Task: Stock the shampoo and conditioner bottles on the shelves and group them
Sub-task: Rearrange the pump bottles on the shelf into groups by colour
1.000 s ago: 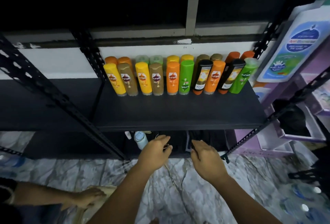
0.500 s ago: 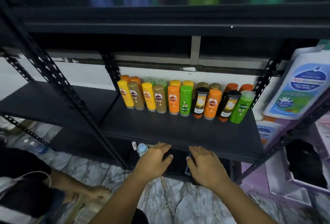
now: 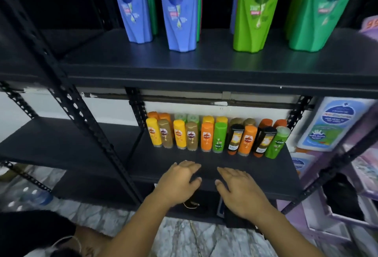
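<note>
Head view. A dark metal rack with two stocked shelves fills the frame.

The left hand [image 3: 180, 181] and right hand [image 3: 239, 188] lie side by side, palms down, over the front edge of the middle shelf [image 3: 266, 171]. The fingers [image 3: 192, 165] are straight and slightly spread, and neither hand holds anything.

At the back of this shelf, well apart from the hands, small bottles [image 3: 216, 134] stand upright in two tight rows. The front row runs yellow, tan, yellow, tan, orange, green, black, orange, black, green.

The top shelf [image 3: 204, 62] holds large bottles: two blue bottles [image 3: 178, 11] to the left and two green bottles [image 3: 257, 11] to the right, with more behind.

The step in hand looks like grouping, since the small bottles are stocked but their colours are mixed. The next move probably calls for reaching to the back and gripping one bottle without toppling its close neighbours.

To the right stand a white refill pack [image 3: 335, 123] and a purple crate [image 3: 319, 215] with something dark inside. Another person [image 3: 30, 234] is at the lower left.
</note>
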`<control>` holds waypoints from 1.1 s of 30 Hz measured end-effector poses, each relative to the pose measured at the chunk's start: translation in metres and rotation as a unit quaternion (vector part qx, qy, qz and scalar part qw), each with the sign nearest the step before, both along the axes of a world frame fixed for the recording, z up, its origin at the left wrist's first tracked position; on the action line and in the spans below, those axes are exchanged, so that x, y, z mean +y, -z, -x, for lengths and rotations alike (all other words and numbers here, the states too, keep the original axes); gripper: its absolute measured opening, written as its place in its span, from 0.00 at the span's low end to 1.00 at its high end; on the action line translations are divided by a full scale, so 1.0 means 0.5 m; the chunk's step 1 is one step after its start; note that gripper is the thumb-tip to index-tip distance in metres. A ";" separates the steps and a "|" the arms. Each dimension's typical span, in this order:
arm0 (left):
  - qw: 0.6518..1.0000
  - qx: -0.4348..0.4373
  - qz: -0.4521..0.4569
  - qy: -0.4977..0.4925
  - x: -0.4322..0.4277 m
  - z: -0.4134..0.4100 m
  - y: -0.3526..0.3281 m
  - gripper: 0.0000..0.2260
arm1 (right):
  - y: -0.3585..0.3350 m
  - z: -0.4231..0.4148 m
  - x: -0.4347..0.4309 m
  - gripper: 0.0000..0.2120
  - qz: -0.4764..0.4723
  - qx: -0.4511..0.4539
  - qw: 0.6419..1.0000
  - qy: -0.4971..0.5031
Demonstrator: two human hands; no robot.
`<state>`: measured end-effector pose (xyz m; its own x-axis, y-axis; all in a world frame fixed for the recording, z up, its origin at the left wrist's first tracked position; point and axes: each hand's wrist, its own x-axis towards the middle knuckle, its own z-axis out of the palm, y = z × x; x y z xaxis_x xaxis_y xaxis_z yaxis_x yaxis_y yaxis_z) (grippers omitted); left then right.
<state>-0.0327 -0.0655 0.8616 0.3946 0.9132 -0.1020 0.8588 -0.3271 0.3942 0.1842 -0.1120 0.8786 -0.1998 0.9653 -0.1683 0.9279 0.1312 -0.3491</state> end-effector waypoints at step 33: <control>0.986 -0.008 -0.122 -0.117 0.193 0.194 -0.617 0.23 | -0.591 0.194 0.255 0.26 -0.118 -0.003 0.990 -0.083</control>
